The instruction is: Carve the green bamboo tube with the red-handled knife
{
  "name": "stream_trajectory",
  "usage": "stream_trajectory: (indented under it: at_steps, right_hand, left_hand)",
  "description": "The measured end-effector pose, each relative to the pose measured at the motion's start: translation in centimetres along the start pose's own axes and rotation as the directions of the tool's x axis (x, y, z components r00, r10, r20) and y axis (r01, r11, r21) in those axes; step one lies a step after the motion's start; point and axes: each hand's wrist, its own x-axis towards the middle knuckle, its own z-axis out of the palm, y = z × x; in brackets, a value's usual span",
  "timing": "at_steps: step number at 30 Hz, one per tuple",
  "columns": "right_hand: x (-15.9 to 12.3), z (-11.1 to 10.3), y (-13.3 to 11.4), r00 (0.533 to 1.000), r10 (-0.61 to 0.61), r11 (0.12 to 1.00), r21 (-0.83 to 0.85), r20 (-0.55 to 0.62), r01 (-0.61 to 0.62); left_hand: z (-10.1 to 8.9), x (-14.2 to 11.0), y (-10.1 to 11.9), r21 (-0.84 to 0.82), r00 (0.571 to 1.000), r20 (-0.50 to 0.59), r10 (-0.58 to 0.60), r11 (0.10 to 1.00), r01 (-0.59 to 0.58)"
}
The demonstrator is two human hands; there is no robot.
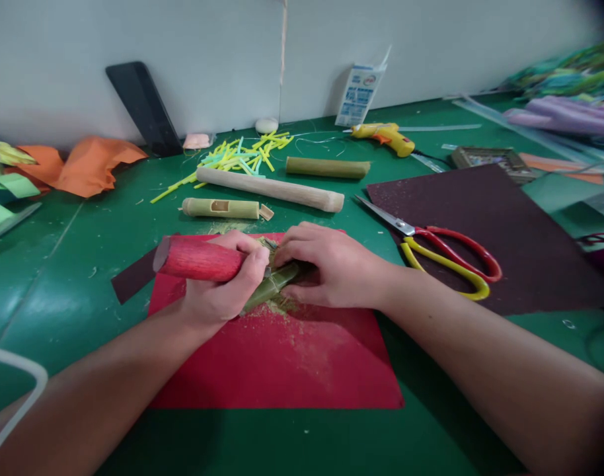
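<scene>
My left hand [227,281] is wrapped round the thick red wooden handle [200,259] of a tool. Its working end is mostly hidden behind my fingers, close against a green bamboo tube [269,287]. Fingers of my right hand [326,261] grip the far end of that tube, which lies slanted on a red sheet [282,370]. Pale green dust and shavings are scattered round it. Just beyond the sheet lies another bamboo tube [242,209] with a rectangular opening cut in it, a small cut chip [266,212] beside its end.
Behind my hands lie a pale wooden stick [272,190], a bamboo piece [326,168] and yellow-green strips [247,155]. Scissors [431,244] rest open on a dark sheet [530,258] at right. A yellow glue gun [384,137], a leaning phone [143,106] and orange paper [91,165] stand farther back.
</scene>
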Motion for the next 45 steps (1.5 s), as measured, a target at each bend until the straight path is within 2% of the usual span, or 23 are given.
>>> stream_trajectory:
  at_steps: [6,11,17,23,29,36,40,45]
  right_hand:
    - [0.1,-0.1,-0.2,0.999,0.007,0.998,-0.063,0.036,-0.005]
    - [0.1,-0.1,0.1,0.999,-0.018,0.996,-0.088,0.026,0.02]
    - [0.1,0.3,-0.3,0.995,0.101,0.984,-0.145,-0.015,-0.102]
    - [0.1,0.4,-1.2,0.993,0.106,0.976,-0.187,-0.044,-0.112]
    - [0.2,0.5,-1.9,0.992,0.127,0.958,-0.256,-0.016,-0.127]
    - [0.3,0.9,-3.5,0.952,0.303,0.903,-0.31,-0.038,-0.299]
    - [0.4,1.3,-4.1,0.921,0.388,0.883,-0.278,-0.022,-0.379]
    - [0.4,1.2,-4.6,0.883,0.467,0.847,-0.262,-0.045,-0.462]
  left_hand:
    - [0.2,-0.1,0.0,-0.021,0.999,-0.022,-0.043,0.999,0.043]
    - [0.2,0.2,0.7,0.029,0.999,-0.026,-0.021,0.999,0.022]
    - [0.2,0.7,1.3,0.087,1.0,-0.007,-0.007,0.996,0.007]
    - [0.7,0.8,0.7,-0.013,0.992,-0.101,-0.074,0.997,0.073]
    - [0.9,0.9,0.7,-0.013,0.984,-0.161,-0.081,0.997,0.08]
    - [0.7,1.1,0.4,0.031,0.99,-0.141,0.02,0.999,-0.015]
    - [0.7,1.1,0.3,0.016,0.995,-0.103,0.014,1.0,-0.013]
    - [0.0,1.2,0.5,0.105,0.999,0.047,0.007,0.994,-0.012]
